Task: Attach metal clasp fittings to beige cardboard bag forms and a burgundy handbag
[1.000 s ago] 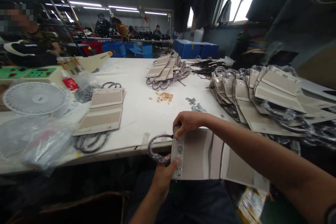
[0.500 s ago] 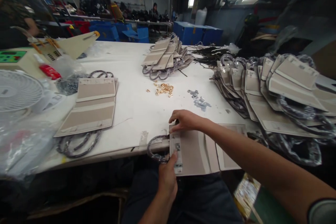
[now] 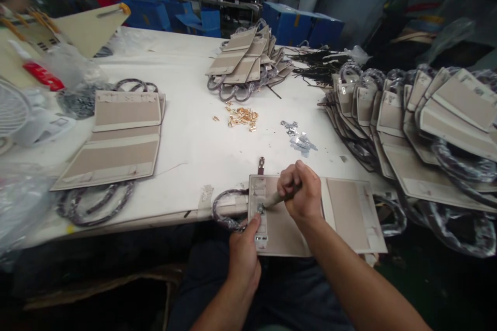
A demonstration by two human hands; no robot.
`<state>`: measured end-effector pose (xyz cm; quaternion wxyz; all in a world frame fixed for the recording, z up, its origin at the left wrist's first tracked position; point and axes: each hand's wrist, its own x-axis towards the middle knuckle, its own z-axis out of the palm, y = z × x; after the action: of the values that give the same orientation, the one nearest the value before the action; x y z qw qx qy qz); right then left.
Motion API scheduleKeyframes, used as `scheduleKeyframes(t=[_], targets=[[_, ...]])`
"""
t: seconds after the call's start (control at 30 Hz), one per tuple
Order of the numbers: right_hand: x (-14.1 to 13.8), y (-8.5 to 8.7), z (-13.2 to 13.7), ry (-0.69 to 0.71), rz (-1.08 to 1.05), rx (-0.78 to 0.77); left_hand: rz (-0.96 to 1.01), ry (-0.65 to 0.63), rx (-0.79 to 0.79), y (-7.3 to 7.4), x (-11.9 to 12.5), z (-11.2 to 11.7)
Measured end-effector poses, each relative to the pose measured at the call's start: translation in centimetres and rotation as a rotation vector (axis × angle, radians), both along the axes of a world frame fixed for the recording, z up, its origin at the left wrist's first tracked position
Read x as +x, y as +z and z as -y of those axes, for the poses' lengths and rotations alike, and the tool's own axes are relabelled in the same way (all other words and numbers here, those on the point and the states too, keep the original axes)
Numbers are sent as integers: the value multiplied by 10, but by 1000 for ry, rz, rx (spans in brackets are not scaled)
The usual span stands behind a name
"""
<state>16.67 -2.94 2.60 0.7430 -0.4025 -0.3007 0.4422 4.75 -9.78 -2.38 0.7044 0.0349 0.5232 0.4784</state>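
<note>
A flat beige handbag piece [image 3: 285, 227], with handles wrapped in clear plastic, lies across the table's near edge. My left hand [image 3: 244, 253] grips its left end, thumb on top beside a small metal fitting [image 3: 261, 210]. Above the piece, my right hand [image 3: 301, 194] is closed with its fingers curled. A narrow greyish-tan shape reaches from that hand to the fitting; whether it is my thumb or a tool I cannot make out. Beyond the far edge sticks out a short dark strap with a metal end [image 3: 261, 165].
Gold-coloured metal parts [image 3: 243, 116] and flat silver pieces [image 3: 303, 142] lie mid-table. Similar bag pieces are stacked at the back [image 3: 236, 54], left [image 3: 116, 139] and right [image 3: 407, 145]. Black strips [image 3: 318, 67] lie behind. At left are a fan [image 3: 13, 111] and plastic bags.
My right hand has moved from the bag piece's far left corner to over its middle, near the fitting. The strap with the metal end now shows. The view has tilted downward.
</note>
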Motion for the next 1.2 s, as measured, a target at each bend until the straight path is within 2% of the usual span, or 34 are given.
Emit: scheduleKeyframes(t=[0.13,0.3,0.43,0.53,0.77,0.9,1.0,1.1,1.2], targets=[[-6,0,7,24,129,19,2,-1,-3,0,0,-1],[-23,17,4,319,578,72,-56,12,25,2,-1,-1],[-30,36,-11,489,581,-32,-18,-1,43,2,-1,0],[-36,44,-16,566,580,-22,-35,2,45,1,0,0],[-50,38,-18,777,825,22,-45,38,66,1,-2,1],[-40,45,-17,755,813,17,-11,18,76,-1,-2,2],[-30,49,-9,580,666,52,-7,-3,59,-4,-2,2],[-25,39,0,395,523,89,-5,0,51,-5,-1,1],[-23,25,6,332,524,45,15,11,62,-3,-1,1]])
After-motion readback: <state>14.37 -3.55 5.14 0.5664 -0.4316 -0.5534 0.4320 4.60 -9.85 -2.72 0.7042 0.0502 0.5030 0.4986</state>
